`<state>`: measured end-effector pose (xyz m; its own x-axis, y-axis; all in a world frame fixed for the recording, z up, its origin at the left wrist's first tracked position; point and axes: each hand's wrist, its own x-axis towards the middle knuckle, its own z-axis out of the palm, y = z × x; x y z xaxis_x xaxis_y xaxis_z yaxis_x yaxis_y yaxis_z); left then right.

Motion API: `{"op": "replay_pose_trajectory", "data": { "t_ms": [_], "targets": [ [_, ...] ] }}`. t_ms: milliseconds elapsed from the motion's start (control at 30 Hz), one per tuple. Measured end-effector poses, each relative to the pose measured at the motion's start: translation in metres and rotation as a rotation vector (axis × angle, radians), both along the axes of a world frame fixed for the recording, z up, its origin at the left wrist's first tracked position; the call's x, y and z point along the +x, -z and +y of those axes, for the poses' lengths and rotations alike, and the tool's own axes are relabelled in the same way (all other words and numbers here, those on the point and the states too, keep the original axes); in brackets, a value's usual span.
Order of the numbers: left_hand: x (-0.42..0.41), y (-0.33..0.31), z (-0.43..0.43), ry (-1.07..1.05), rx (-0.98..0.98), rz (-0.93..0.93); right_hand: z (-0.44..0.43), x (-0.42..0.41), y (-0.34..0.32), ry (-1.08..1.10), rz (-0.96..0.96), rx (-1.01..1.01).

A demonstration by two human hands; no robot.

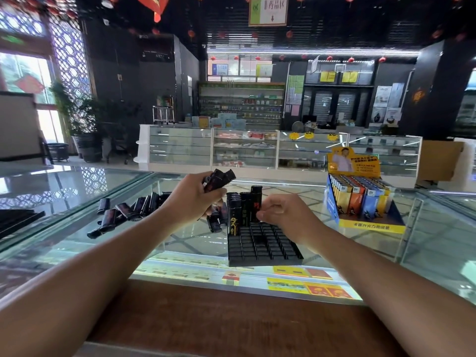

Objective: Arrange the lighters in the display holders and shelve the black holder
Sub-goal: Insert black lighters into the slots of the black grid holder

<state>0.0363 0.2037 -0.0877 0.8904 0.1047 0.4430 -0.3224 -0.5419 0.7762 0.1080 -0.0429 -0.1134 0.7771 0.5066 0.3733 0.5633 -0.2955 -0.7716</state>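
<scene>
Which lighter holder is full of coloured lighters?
The yellow-fronted display at right; the black holder in the centre has only a few black lighters at its back.

A: Section 1, foreground?
B: Glass-topped desk (438, 240), edged on the near side by a brown wooden ledge (231, 318). Yellow and red cards (309, 287) lie beneath the glass.
A: Section 2, background?
B: A row of glass display cases (244, 148), with stocked shelves (242, 104) behind it. Potted plants (82, 117) at left, cardboard box (438, 161) at right. Hanging sign (268, 10) and red lanterns (191, 34) overhead.
</scene>
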Motion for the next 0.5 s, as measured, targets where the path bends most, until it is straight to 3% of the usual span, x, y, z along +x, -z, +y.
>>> {"op": "replay_pose_trajectory", "data": {
  "t_ms": [300, 500],
  "targets": [
    [-0.0063, -0.0059, -0.0075, -0.035, 0.101, -0.040, -0.0050, 0.0016, -0.0018, -0.015, -0.062, -0.103],
    [-0.0056, -0.0059, -0.0073, -0.024, 0.027, -0.017, -0.0037, 0.0010, -0.0019, 0.016, -0.161, -0.194]
  ]
}}
